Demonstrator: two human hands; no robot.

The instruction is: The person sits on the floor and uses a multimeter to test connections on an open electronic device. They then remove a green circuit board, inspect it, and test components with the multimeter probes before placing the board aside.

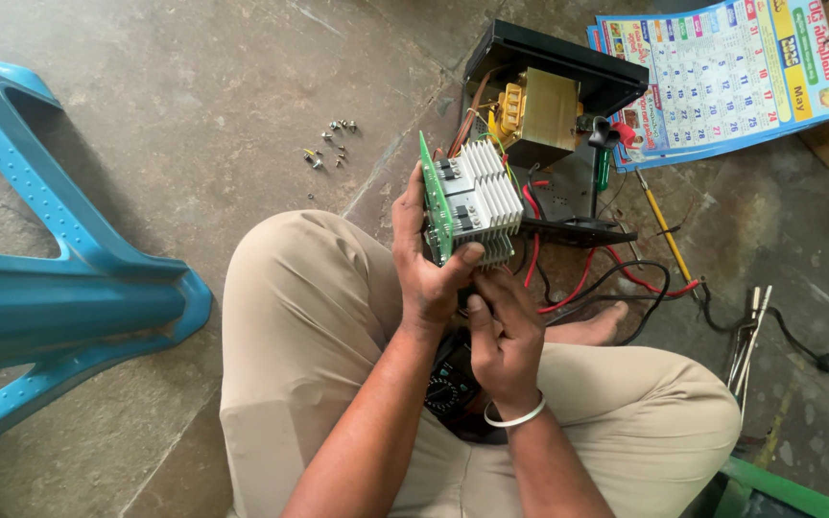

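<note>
Gripping: left hand closed round circuit board edge, finned heat sink facing right, raised above lap.
Right hand: curled just below board; contents hidden, cannot tell.
Handling: stiff, probably fragile; fins add weight; best held by bare edges.
Tether: red and black wires running to open black case holding transformer.
Around: screws on floor; multimeter on lap.

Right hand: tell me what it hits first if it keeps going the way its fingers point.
The right hand points up the picture, toward the circuit board with its white heat sink held in the left hand. It would likely meet the left hand's thumb or the board's lower edge first; depth is unclear.
</note>
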